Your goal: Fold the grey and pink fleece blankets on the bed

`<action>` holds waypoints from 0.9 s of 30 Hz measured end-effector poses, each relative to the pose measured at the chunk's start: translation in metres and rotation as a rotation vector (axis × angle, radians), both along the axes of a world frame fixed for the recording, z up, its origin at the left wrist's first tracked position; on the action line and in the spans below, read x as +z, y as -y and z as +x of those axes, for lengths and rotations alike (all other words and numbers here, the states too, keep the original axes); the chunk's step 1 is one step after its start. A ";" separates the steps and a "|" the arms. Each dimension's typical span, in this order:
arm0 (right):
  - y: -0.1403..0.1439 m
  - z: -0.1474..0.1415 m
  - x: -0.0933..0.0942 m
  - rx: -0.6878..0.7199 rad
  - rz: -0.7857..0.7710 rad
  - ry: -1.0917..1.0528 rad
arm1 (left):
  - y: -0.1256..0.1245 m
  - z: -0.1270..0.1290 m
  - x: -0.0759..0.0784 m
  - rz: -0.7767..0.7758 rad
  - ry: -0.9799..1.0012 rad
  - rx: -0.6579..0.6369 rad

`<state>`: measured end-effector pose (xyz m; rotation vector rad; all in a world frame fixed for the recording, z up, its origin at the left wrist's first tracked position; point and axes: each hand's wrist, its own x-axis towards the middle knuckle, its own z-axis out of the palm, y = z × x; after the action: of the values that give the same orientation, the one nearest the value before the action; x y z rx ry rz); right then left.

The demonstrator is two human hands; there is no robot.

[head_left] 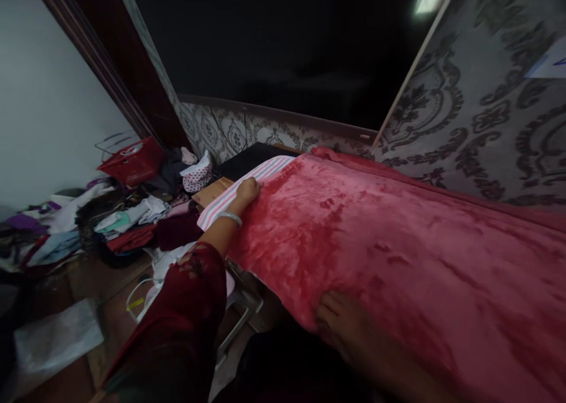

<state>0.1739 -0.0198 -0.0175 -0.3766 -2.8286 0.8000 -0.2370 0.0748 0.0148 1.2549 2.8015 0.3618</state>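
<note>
A red and pink plush blanket (389, 232) lies spread over a long surface below the wall screen. My left hand (247, 192) is closed at the blanket's far left end, its fingers curled down with the plush under them. Beside that hand a striped cloth (276, 166) in white, pink and grey shows from under the blanket. My right hand (338, 317), dim and slightly blurred, bends round the near edge of the blanket. Its fingertips are partly hidden, and the edge looks pinched in them.
Piled clothes (145, 214) cover the left side, with a red bag (135, 160) and a dotted white bag (197, 174) behind. A white stool (241, 308) stands below my left arm. A clear plastic sheet (59, 335) lies on the floor. The large dark screen (283, 43) hangs above.
</note>
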 end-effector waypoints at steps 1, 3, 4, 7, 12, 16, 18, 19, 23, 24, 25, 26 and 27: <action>-0.002 -0.002 0.003 -0.004 -0.031 0.031 | 0.002 -0.002 0.002 -0.013 0.007 0.004; -0.005 -0.005 0.009 0.007 -0.074 0.084 | 0.008 -0.004 0.005 -0.030 0.009 0.005; -0.007 -0.007 0.011 0.022 -0.089 0.099 | 0.011 -0.004 0.006 -0.034 0.005 0.005; -0.010 -0.011 0.019 0.065 -0.117 0.118 | 0.016 -0.001 0.008 -0.026 -0.018 0.005; -0.020 -0.016 0.040 0.052 -0.213 0.136 | -0.002 0.004 0.016 -0.020 -0.024 -0.017; -0.054 -0.023 0.038 -0.048 -0.197 -0.033 | -0.040 0.006 0.026 -0.062 0.009 -0.041; -0.078 -0.027 0.025 -0.097 -0.171 -0.156 | -0.063 0.008 0.029 -0.074 0.025 -0.043; -0.089 -0.029 0.017 -0.124 -0.165 -0.208 | -0.074 0.009 0.030 -0.075 0.032 -0.048; -0.114 -0.033 -0.011 -0.227 -0.181 -0.308 | -0.122 0.013 0.030 -0.053 0.047 -0.075; -0.115 -0.033 -0.014 -0.233 -0.184 -0.302 | -0.134 0.014 0.029 -0.047 0.048 -0.078; -0.115 -0.033 -0.016 -0.229 -0.181 -0.285 | -0.146 0.015 0.028 -0.041 0.048 -0.080; -0.115 -0.033 -0.017 -0.218 -0.174 -0.263 | -0.158 0.017 0.026 -0.035 0.045 -0.083; -0.114 -0.033 -0.017 -0.204 -0.163 -0.243 | -0.169 0.018 0.024 -0.029 0.040 -0.087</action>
<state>0.1408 0.0943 -0.0343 -0.5408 -2.4631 0.9622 -0.2186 0.2440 0.0389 1.3422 2.6985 0.3359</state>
